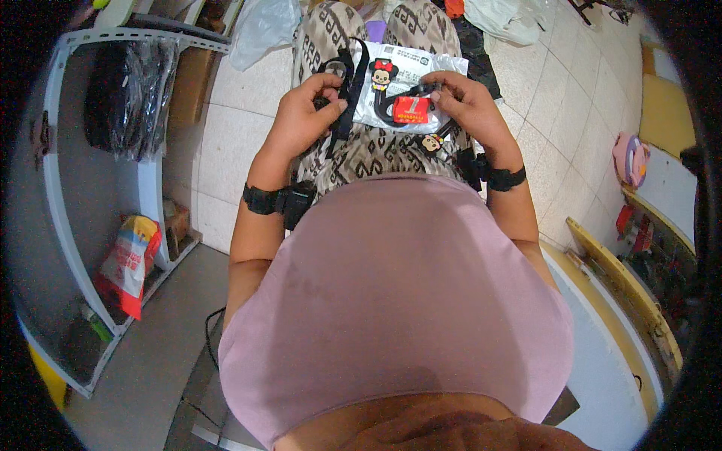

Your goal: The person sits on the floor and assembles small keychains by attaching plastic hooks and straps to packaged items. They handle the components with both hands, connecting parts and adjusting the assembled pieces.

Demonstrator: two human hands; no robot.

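Note:
A white plastic mailing bag bearing print lies across my lap, over patterned trousers. My left hand pinches a bundle of black straps left of the bag. At the bag's right side, the thumb and fingers of my right hand hold a black cord. On the bag rest a cartoon mouse charm with a red bow and a red label that bears writing. A second cartoon charm lies on the trousers below. Fingers hide parts of the straps.
A metal shelf rack stands at the left, holding plastic-wrapped goods and a red-and-white packet. Plastic bags lie on the tiled floor ahead. Yellow-edged boards and a pink item are at the right.

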